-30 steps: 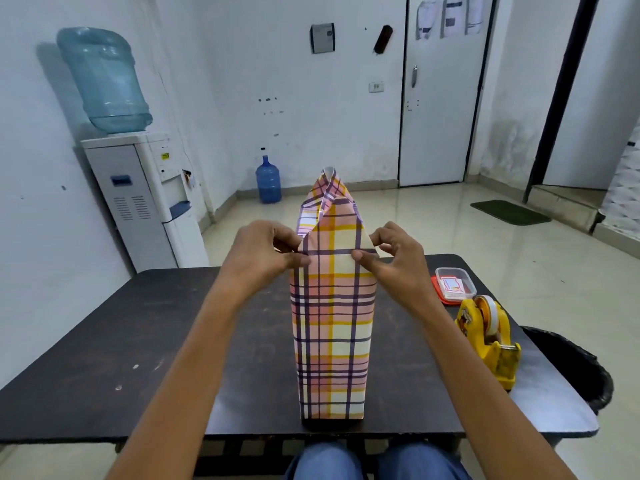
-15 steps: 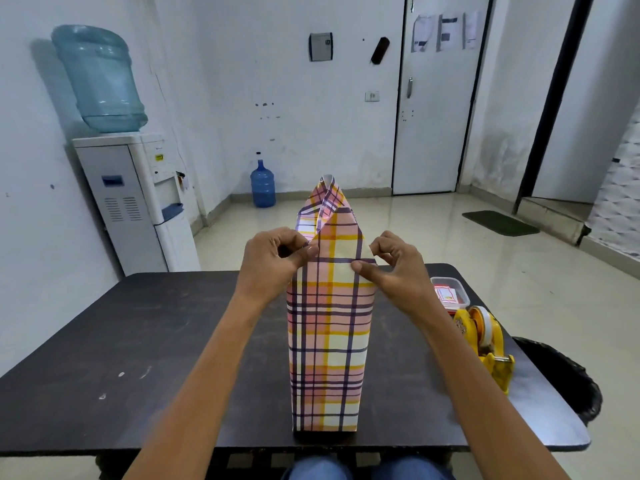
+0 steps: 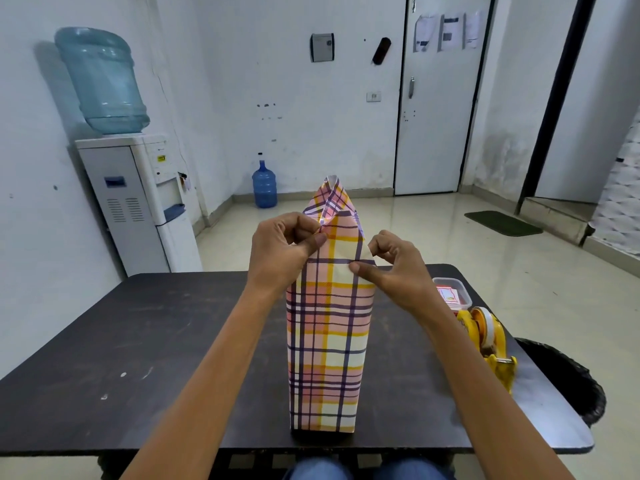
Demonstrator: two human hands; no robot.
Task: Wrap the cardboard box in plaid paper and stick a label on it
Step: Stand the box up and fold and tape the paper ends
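A tall box wrapped in pink, yellow and purple plaid paper (image 3: 327,341) stands upright near the front edge of the dark table (image 3: 156,358). The paper rises above the box into a pointed, folded top. My left hand (image 3: 282,252) pinches the slanted left fold of that top between thumb and curled fingers. My right hand (image 3: 388,266) pinches the right fold a little lower, its thumb lying on the front face. The cardboard itself is hidden under the paper. A small clear container with a red lid and labels (image 3: 452,292) sits right of the box.
A yellow tape dispenser (image 3: 488,344) stands at the table's right edge, with a black bin (image 3: 568,379) on the floor beyond it. A water dispenser (image 3: 138,202) stands against the left wall and a blue bottle (image 3: 265,184) by the far wall.
My left hand has slid up along the left fold while the right thumb stays at the right corner. The view has tilted slightly, so the box sits lower in frame.
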